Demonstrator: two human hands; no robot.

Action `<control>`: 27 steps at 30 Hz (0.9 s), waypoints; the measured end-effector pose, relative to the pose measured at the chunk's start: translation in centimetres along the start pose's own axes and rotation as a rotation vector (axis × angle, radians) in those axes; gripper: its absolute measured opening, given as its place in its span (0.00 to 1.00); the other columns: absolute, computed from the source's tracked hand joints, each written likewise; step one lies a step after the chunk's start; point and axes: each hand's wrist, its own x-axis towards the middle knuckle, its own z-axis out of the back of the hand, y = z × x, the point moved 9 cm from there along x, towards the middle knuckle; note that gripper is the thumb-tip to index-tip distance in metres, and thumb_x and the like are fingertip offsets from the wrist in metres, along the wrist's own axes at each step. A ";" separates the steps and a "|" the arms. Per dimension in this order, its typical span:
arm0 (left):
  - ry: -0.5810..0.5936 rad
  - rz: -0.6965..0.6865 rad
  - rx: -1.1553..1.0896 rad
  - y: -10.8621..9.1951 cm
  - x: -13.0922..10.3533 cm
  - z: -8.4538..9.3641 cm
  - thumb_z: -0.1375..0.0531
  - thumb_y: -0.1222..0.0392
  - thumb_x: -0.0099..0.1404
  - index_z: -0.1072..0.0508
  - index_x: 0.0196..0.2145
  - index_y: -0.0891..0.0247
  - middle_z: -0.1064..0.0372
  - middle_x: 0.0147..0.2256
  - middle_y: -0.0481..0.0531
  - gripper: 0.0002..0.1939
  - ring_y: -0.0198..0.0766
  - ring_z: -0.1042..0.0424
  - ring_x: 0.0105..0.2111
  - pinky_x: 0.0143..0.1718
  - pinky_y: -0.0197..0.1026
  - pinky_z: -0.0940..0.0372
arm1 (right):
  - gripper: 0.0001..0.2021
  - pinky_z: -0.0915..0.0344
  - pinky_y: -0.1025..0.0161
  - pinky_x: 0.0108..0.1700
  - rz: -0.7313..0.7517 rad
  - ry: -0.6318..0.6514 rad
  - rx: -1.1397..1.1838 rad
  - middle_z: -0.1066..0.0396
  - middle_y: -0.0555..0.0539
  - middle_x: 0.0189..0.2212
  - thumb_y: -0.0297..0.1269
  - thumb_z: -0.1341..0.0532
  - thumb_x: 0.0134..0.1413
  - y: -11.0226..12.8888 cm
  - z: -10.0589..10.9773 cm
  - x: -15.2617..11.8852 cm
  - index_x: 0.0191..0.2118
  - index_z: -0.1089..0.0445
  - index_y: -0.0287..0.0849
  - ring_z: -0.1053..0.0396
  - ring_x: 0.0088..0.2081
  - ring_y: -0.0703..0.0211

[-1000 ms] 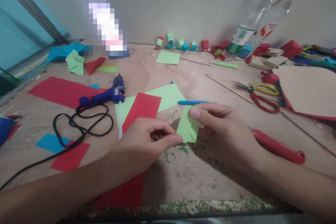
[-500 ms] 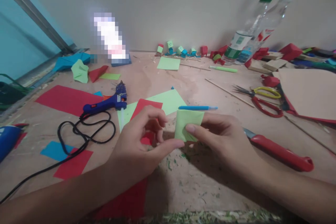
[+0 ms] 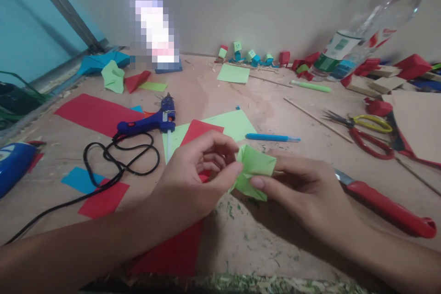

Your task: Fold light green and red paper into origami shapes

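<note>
Head view: folded green paper held up between two bare hands

Above the near middle of the wooden table (image 3: 198, 89), a small folded piece of light-green paper (image 3: 261, 161) is held off the surface, its creased layers spread apart. The right hand (image 3: 306, 188) has it clamped, thumb on the near face and fingers behind. The left hand (image 3: 198, 179) meets its left edge with thumb and curled index finger; whether they pinch it I cannot tell, and its other fingers curl loosely.

Just beyond the paper lies a slim blue plastic pen (image 3: 270, 137). To the right rest a red-handled knife (image 3: 386, 206) and, farther off, metal scissors with one yellow and one red handle (image 3: 350, 122). On the left sits a dark-blue glue gun (image 3: 148, 121) with a looped black cord (image 3: 118, 175). Small red, green and blue paper figures (image 3: 237, 47) line the far edge
</note>
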 end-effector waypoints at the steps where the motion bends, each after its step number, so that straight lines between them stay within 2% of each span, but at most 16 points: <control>1: -0.005 0.006 -0.028 0.1 0.1 0.2 0.33 0.65 0.62 0.25 0.44 0.59 0.28 0.33 0.45 0.12 0.30 0.27 0.31 0.30 0.28 0.31 | 0.06 0.30 0.63 0.35 -0.041 -0.011 0.028 0.19 0.49 0.30 0.36 0.31 0.60 -0.5 0.1 0.1 0.32 0.18 0.45 0.25 0.33 0.58; 3: -0.009 0.007 -0.064 0.0 0.2 0.4 0.35 0.67 0.63 0.26 0.53 0.57 0.28 0.34 0.44 0.20 0.29 0.28 0.31 0.31 0.27 0.31 | 0.05 0.28 0.61 0.37 -0.114 -0.034 0.094 0.18 0.49 0.32 0.38 0.30 0.58 -1.4 0.5 0.3 0.33 0.17 0.46 0.23 0.34 0.55; 5: -0.005 -0.010 -0.069 -0.2 0.2 0.5 0.36 0.68 0.64 0.27 0.56 0.55 0.30 0.34 0.44 0.24 0.28 0.28 0.31 0.32 0.26 0.32 | 0.05 0.26 0.59 0.43 -0.159 -0.043 0.157 0.16 0.48 0.36 0.39 0.28 0.57 -2.2 0.6 0.5 0.37 0.15 0.47 0.22 0.39 0.52; 9: 0.009 -0.025 -0.063 -0.5 0.2 0.5 0.35 0.69 0.63 0.25 0.53 0.57 0.30 0.33 0.44 0.21 0.29 0.28 0.32 0.32 0.27 0.31 | 0.07 0.26 0.57 0.46 -0.200 -0.031 0.278 0.16 0.47 0.39 0.39 0.27 0.56 -3.2 0.5 0.4 0.41 0.14 0.49 0.21 0.42 0.51; 16: -0.001 -0.019 -0.043 -0.5 0.2 0.4 0.34 0.66 0.63 0.23 0.49 0.59 0.27 0.35 0.46 0.17 0.31 0.25 0.33 0.31 0.28 0.30 | 0.05 0.27 0.61 0.42 -0.188 -0.037 0.280 0.16 0.48 0.37 0.38 0.28 0.58 -2.9 0.5 0.5 0.39 0.14 0.49 0.22 0.38 0.56; 22: -0.002 -0.040 -0.021 -1.1 0.5 0.7 0.35 0.64 0.67 0.20 0.38 0.60 0.21 0.33 0.45 0.04 0.32 0.22 0.32 0.33 0.29 0.27 | 0.03 0.24 0.59 0.44 -0.194 -0.013 0.255 0.16 0.49 0.35 0.36 0.29 0.57 -2.5 0.4 0.7 0.36 0.14 0.48 0.21 0.37 0.55; 27: 0.014 -0.013 -0.071 -0.8 0.7 0.9 0.37 0.62 0.70 0.18 0.40 0.59 0.19 0.37 0.47 0.06 0.36 0.19 0.38 0.37 0.32 0.25 | 0.04 0.24 0.57 0.44 -0.222 0.011 0.304 0.16 0.47 0.38 0.36 0.29 0.57 -2.8 0.1 0.5 0.37 0.15 0.47 0.21 0.38 0.53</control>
